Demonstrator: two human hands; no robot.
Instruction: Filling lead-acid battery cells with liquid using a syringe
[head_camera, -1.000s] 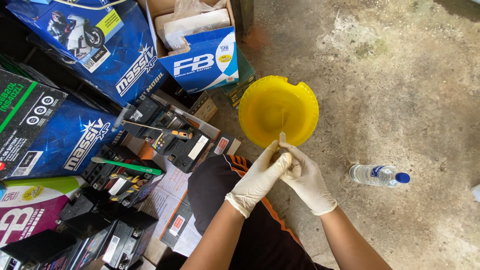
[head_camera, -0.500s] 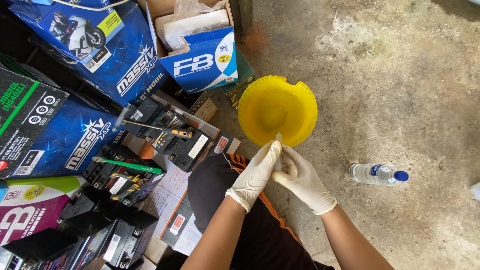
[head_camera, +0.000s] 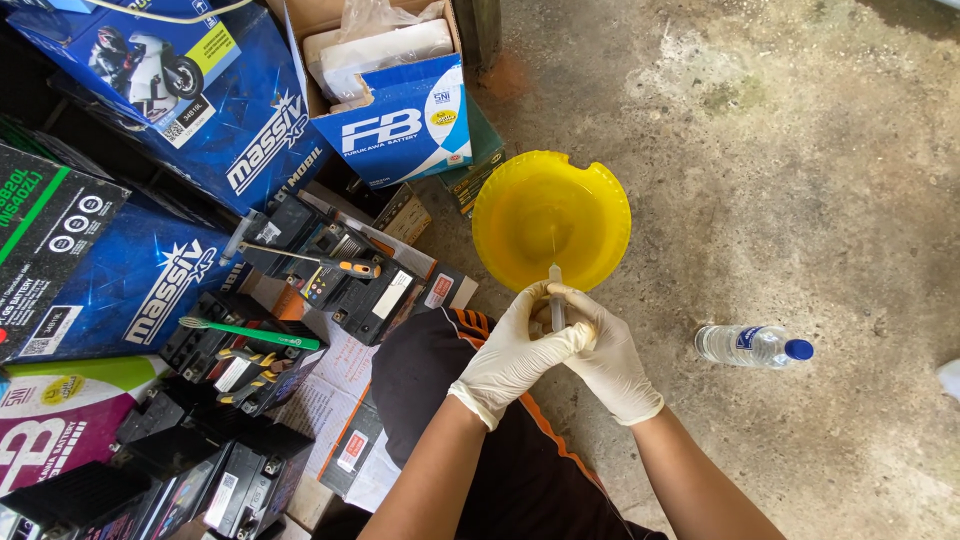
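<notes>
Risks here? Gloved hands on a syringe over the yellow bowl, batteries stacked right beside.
1. The syringe is gripped by both the left hand and the right hand, tip over the yellow bowl; a slip might squirt liquid onto the concrete floor.
2. The forearms are bare above the gloves, so splashes could reach skin.
3. The plastic bottle lies on its side and could roll.

Gloved left hand (head_camera: 515, 355) and right hand (head_camera: 608, 358) clasped together.
</notes>
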